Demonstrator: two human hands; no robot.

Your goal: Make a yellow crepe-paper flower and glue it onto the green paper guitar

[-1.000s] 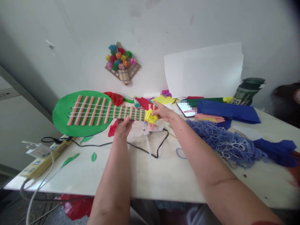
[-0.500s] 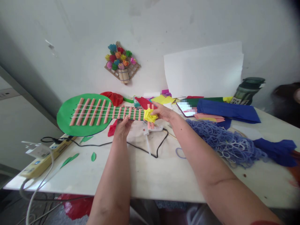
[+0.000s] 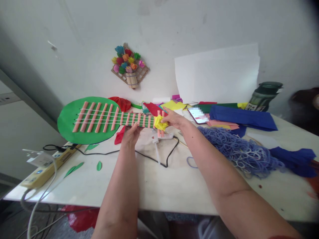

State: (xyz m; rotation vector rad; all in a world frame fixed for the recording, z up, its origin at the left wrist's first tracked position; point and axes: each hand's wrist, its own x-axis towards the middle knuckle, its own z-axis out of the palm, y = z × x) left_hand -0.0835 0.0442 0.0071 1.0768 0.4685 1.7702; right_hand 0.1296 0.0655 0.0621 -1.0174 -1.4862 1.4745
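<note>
A handmade paper lute (image 3: 67, 114) hangs above the table, its round green body to the left and its neck to the right. Pink rolled tubes cross it, with white strings stretched along them. My left hand (image 3: 132, 133) is closed around the neck from below, thumb on the front edge. At the head end, my right hand (image 3: 173, 119) grips the lute beside a yellow crepe-paper flower (image 3: 160, 122), with fingers against the flower. Its fingers behind the head are hidden. Just below lies a white glue gun (image 3: 164, 136) with a black cord.
Blue tangled yarn (image 3: 239, 152) is heaped at the right, with folded blue paper (image 3: 244, 118) and a phone (image 3: 196, 114) behind it. A power strip (image 3: 47, 171) lies at the left edge. A dark green bottle (image 3: 265, 96) stands at the back right.
The lute's round body has shifted slightly left and up. Both hands keep their hold, and the right hand has barely moved.
</note>
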